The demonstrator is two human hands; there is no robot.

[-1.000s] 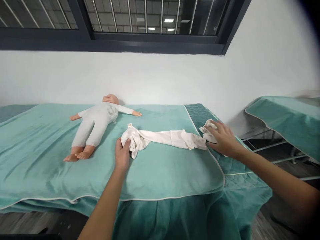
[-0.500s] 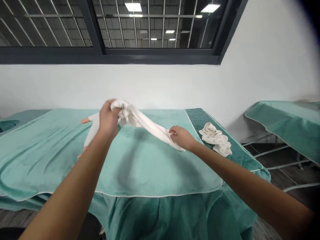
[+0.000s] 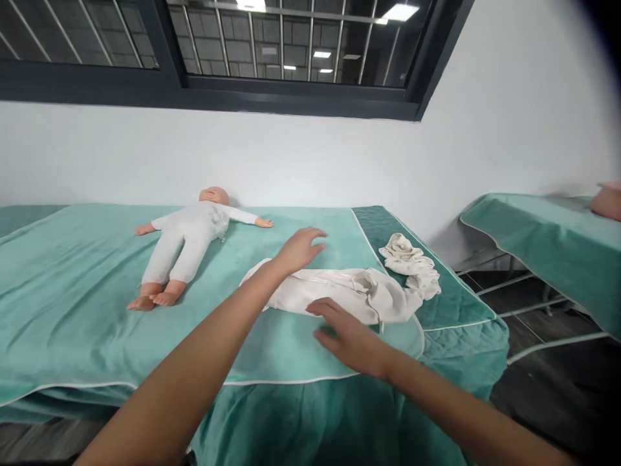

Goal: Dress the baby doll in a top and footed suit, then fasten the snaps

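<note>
A white garment [image 3: 354, 291] lies stretched out sideways on the green bed cover, its right end touching a crumpled patterned cloth [image 3: 410, 262]. Just above its left half is my left hand [image 3: 301, 249], fingers apart and holding nothing. My right hand [image 3: 347, 333], also open and empty, hovers over the front edge of the garment near its middle. To the left a baby doll [image 3: 194, 223] in a white suit lies on its back, arms spread, bare feet toward me.
The bed [image 3: 87, 323] stands against a white wall below a barred window [image 3: 291, 45]. At the right is a second bed [image 3: 543, 239] with a green cover and metal frame, with something skin-coloured [image 3: 607, 202] at its far edge.
Both hands have let go of the white garment, which now lies flat on the bed, further right. The left hand has moved right, uncovering the doll; the right hand has come lower.
</note>
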